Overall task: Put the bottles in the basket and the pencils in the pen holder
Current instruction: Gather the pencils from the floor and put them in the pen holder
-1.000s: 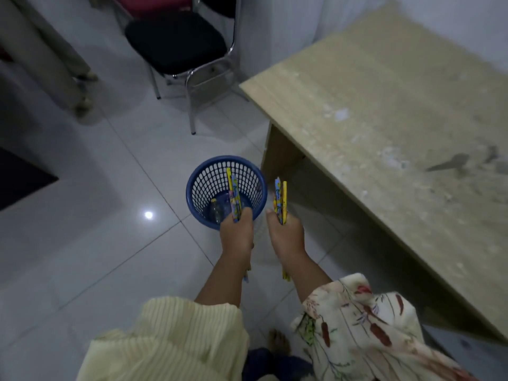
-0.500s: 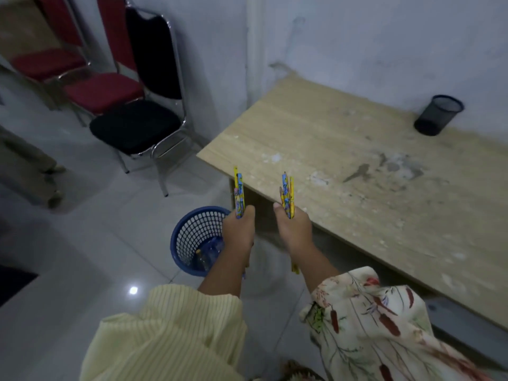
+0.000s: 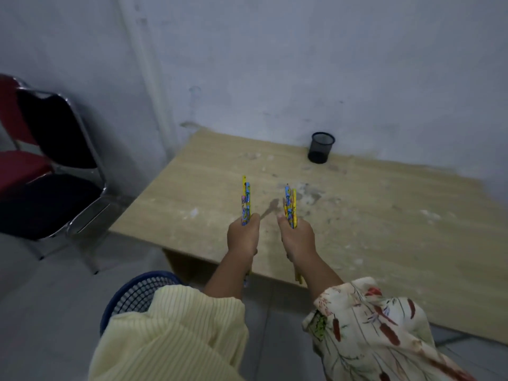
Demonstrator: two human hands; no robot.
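Standing at stained wooden table (image 3: 357,229), grey wall, left hand (image 3: 243,237) and right hand (image 3: 297,239) each gripping pencils (image 3: 245,200)

Pen holder (image 3: 320,151) at table (image 3: 384,229) rear

**Occluded / cropped / unreadable**

Basket (image 3: 143,291): near half hidden behind pale yellow sleeve (image 3: 176,334), contents not visible. Pencil counts unclear: left bundle (image 3: 245,200) and right bundle (image 3: 290,207) overlap, lower ends mostly covered by wrists. Pen holder (image 3: 320,147) interior too dark to read. Chairs (image 3: 49,171) cut by left edge; table (image 3: 357,215) by right edge.
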